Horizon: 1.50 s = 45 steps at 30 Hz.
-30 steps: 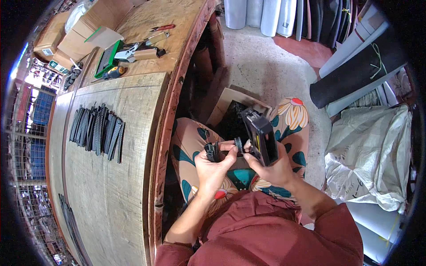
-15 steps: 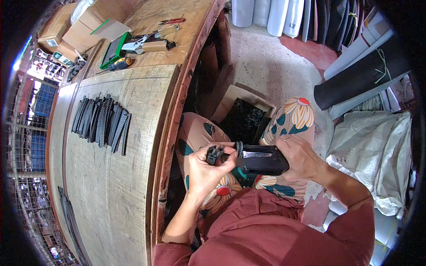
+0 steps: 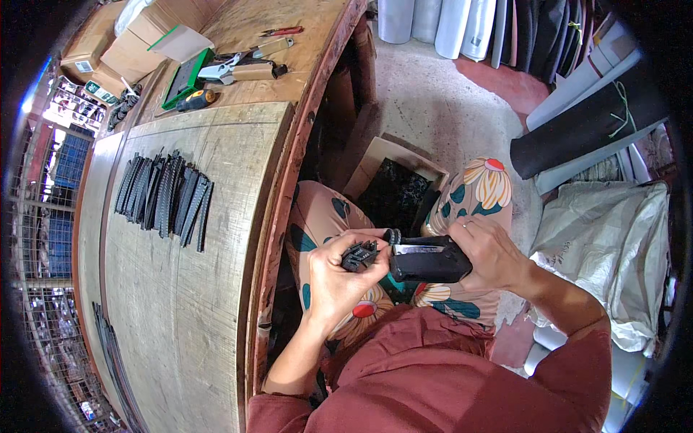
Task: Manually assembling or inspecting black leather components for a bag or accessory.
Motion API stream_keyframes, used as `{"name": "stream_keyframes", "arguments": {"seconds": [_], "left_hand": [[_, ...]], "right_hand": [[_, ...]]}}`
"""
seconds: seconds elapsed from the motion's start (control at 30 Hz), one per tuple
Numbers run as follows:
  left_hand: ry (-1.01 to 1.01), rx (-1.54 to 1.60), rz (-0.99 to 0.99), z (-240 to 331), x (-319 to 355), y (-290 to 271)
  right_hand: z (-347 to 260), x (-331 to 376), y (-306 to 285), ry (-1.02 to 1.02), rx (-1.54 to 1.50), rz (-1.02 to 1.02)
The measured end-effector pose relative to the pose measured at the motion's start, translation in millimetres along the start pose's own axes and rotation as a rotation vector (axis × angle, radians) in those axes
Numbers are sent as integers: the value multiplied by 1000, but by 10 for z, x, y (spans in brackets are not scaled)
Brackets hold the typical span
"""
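Above my lap, my left hand (image 3: 333, 278) is closed round a bundle of short black strips (image 3: 359, 256), whose cut ends face up. At its fingertips a dark ribbed piece (image 3: 393, 237) sticks out against a black tool. My right hand (image 3: 487, 252) grips this black tool (image 3: 431, 261), a blocky body with a long opening and a shiny strip along it; its exact kind I cannot make out. The two hands are close together, with the tool's left end beside my left fingertips. On the bench to the left lies a row of similar black ribbed strips (image 3: 162, 195).
The wooden bench (image 3: 195, 289) runs along my left, its edge beside my left arm. Scissors (image 3: 281, 31), a green tray (image 3: 189, 79) and hand tools lie farther up it. Between my knees stands a carton (image 3: 375, 162) of black scraps. Rolls (image 3: 585, 115) and a white sack (image 3: 603, 252) stand right.
The strip bundle in my left hand has turned slightly, showing more of its cut ends. The black tool in my right hand has tilted a little. Both hands stay in place.
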<state>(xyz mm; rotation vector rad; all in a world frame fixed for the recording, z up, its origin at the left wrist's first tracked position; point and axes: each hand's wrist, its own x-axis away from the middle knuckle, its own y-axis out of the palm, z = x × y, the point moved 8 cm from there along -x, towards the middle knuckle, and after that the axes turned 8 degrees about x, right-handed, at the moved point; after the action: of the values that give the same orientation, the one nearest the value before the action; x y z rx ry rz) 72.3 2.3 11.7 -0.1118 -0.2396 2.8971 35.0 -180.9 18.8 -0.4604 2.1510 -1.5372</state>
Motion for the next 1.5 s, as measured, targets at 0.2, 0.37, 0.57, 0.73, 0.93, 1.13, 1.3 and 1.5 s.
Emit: {"name": "stream_keyframes", "arguments": {"seconds": [0.2,0.37,0.57,0.73,0.93,1.13,1.3,1.5], "left_hand": [[-195,270,108,-80,51,-104],[-574,670,447,-717,235,-93],[-843,1059,143,-907,718,982],[-737,1213,42,-989,779,1127],[-957,1333,117,-1383,894,1113],[-617,763,287,-1120,385,464],[-267,889,-88,-463,-64,336],[-418,998,-113,-458,-253,392]], "right_hand": [[15,43,61,40,-76,25],[-107,148,120,349,-561,155],[-573,65,461,493,-1375,15],[-693,64,587,543,-1612,24],[-511,17,678,627,-1597,-45],[-349,68,657,589,-1538,-62],[-274,120,709,614,-1432,-9],[-215,140,694,621,-1284,93]]}}
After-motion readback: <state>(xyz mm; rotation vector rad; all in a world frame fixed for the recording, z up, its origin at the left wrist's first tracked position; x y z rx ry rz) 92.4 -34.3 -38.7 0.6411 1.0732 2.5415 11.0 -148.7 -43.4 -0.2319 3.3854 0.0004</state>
